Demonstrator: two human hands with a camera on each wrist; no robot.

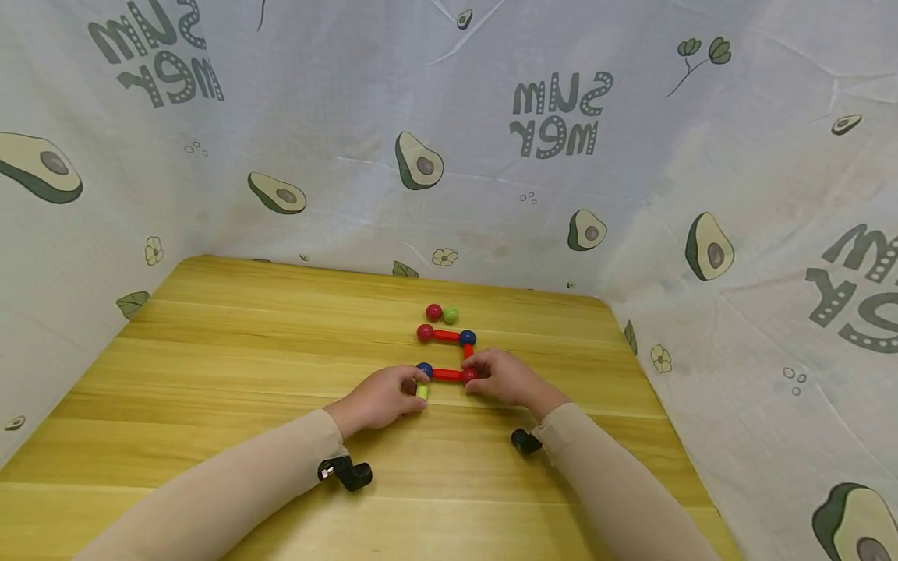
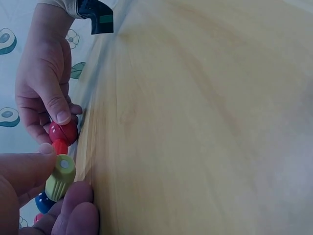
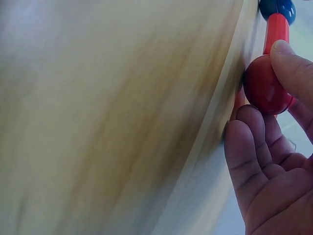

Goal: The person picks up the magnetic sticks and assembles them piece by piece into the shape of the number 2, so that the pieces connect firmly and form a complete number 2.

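Observation:
My left hand (image 1: 384, 397) pinches a short yellow-green rod (image 2: 61, 178) between thumb and fingers; its end with a round metal disc faces the left wrist camera. The rod's far end meets a blue ball (image 1: 424, 370). From that ball a red rod (image 1: 447, 375) runs right to a red ball (image 3: 268, 85), which my right hand (image 1: 508, 379) grips with thumb and fingers. Another red rod (image 1: 468, 351), partly behind the right fingers, leads away to a second blue ball (image 1: 468, 337). A further red rod (image 1: 446, 336) joins it to a red ball (image 1: 425, 333) at left.
Beyond the joined pieces, a loose red ball (image 1: 434, 312) and a light green ball (image 1: 450, 315) lie side by side on the wooden table (image 1: 245, 351). A white cloth (image 1: 337, 93) printed with avocados hangs behind and beside the table.

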